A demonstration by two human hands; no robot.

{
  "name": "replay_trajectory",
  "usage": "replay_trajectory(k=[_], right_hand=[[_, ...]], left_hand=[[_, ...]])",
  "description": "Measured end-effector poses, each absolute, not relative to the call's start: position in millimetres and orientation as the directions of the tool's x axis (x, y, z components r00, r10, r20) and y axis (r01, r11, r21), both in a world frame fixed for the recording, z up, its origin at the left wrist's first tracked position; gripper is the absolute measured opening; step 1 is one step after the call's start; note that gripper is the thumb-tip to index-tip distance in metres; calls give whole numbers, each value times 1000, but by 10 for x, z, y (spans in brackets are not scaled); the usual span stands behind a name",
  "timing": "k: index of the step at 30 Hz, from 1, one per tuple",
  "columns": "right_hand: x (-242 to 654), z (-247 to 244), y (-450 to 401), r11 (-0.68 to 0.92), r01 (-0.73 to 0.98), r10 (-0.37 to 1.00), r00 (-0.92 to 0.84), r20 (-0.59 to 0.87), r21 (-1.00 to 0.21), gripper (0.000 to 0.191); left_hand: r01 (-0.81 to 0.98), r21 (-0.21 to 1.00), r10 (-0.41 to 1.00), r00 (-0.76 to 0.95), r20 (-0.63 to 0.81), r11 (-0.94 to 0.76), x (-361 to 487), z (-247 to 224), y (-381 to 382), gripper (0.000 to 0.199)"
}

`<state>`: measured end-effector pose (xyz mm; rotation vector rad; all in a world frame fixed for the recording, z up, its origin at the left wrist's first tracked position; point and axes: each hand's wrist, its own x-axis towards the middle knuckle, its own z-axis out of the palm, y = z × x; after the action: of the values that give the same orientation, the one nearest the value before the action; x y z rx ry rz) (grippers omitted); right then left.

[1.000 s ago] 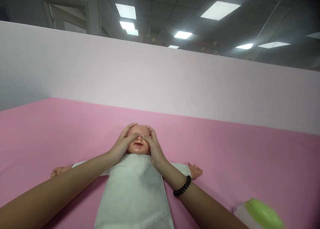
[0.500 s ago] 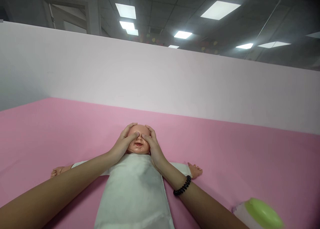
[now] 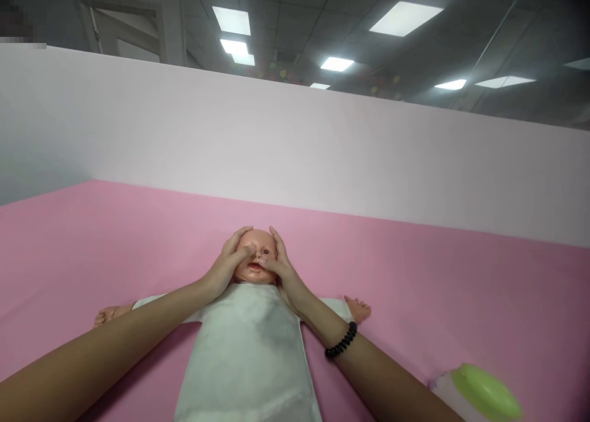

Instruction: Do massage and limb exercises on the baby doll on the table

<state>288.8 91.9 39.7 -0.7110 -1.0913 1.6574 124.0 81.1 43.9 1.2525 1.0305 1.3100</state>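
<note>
A baby doll (image 3: 251, 348) in a white long-sleeved garment lies on its back, arms spread to both sides. My left hand (image 3: 225, 265) is wrapped round the left side of its head, with the thumb across the eye there and the fingers along the crown. On the other side, my right hand (image 3: 286, 271) cups the head, its thumb lying on the cheek beside the mouth. One doll eye shows between the right thumb and fingers. A black beaded bracelet (image 3: 342, 341) circles my right wrist.
The doll lies on a pink padded surface (image 3: 415, 274). A white wall panel (image 3: 295, 145) rises behind it. At the lower right stands a container with a green lid (image 3: 488, 390), partly cut off by the frame.
My right thumb has slid down from the doll's eye to beside its mouth, uncovering that eye. The right wrist has shifted slightly right. My left hand has stayed almost still.
</note>
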Motion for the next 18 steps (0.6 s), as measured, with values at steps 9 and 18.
replay_trajectory(k=[9,18], right_hand=[[3036,483,836,-177,-350,865,-501,25,-920,128],[3038,483,821,-220,-437,873,-488,24,-872,113]], left_hand=[[41,988,920,371,125,-150,889,392,802,133],[-83,994,890,445,100,-70,878,426,773,110]])
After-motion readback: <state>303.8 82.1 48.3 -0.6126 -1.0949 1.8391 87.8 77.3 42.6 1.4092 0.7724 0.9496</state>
